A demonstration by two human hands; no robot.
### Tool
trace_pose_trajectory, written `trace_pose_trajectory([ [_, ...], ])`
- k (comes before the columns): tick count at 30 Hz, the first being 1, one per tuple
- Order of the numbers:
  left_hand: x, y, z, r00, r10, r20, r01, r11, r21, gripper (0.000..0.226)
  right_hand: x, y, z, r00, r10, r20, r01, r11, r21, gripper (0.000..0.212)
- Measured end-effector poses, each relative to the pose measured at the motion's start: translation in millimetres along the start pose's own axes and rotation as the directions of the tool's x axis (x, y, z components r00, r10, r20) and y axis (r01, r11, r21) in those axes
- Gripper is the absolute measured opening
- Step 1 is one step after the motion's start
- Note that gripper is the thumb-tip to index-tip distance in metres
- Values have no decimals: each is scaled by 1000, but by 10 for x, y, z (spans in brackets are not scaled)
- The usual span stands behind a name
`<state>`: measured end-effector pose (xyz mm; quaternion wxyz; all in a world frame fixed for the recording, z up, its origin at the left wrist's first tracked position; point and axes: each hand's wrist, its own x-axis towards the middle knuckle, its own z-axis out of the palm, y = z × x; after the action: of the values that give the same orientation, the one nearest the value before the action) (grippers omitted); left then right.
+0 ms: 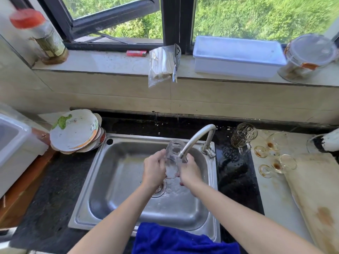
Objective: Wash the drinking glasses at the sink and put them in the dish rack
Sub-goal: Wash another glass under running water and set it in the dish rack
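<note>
The left grip (154,169) and right grip (189,171) both clasp one clear drinking glass (173,154), tilted under the curved steel tap (194,139) above the stainless sink (117,180), its basin open beneath. On the tabletop (271,191) beyond its right rim are one patterned glass mug (243,136) and two stained stemmed glasses (277,142) on their sides.

Both bare forearms are reaching forward and angling inward, wrists close together. The left hand (154,169) is wrapping its fingers round the glass (174,146) from the left; the right hand (189,171) is gripping it from the right, knuckles up.
</note>
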<state>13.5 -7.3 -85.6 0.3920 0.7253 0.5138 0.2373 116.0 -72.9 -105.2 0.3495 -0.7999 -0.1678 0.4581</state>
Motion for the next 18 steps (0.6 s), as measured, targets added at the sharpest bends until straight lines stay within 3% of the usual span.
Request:
trace_pose_trajectory([
  [2, -57, 18, 6, 996, 75, 41, -75, 997, -3, 34, 144, -62, -92, 997, 67, -32, -59, 977, 203, 23],
  [4, -139, 59, 52, 983, 165, 80, -164, 986, -26, 34, 314, -148, -211, 973, 136, -186, -72, 946, 316, 33],
  [6, -144, 67, 87, 987, 149, 59, -145, 987, -69, 34, 266, -168, -191, 954, -12, -298, 48, 992, 114, 37],
  [8, -99, 12, 98, 998, 50, 26, -48, 995, -85, 35, 63, -121, -98, 965, -170, -197, 173, 985, -3, 37],
  [10, -101, -28, 89, 999, 49, 14, -48, 996, -73, 35, -45, -98, -113, 975, -181, -127, 184, 983, 11, 35],
  [12, -171, 36, 81, 992, 119, 27, -117, 990, -74, 38, 76, -144, -243, 986, -25, -164, 55, 982, 182, 42],
  [14, -228, 90, 95, 988, 153, 29, -149, 984, -97, 44, 164, -129, -313, 982, 164, -97, -113, 911, 397, 47],
  [16, -190, 95, 93, 996, 86, -6, -86, 984, -158, 44, 110, -112, -257, 974, 227, -11, -192, 849, 492, 43],
  [18, -103, 49, 70, 996, 36, 76, -27, 993, -118, 40, 18, -87, -206, 964, 266, 26, -235, 796, 558, 33],
])
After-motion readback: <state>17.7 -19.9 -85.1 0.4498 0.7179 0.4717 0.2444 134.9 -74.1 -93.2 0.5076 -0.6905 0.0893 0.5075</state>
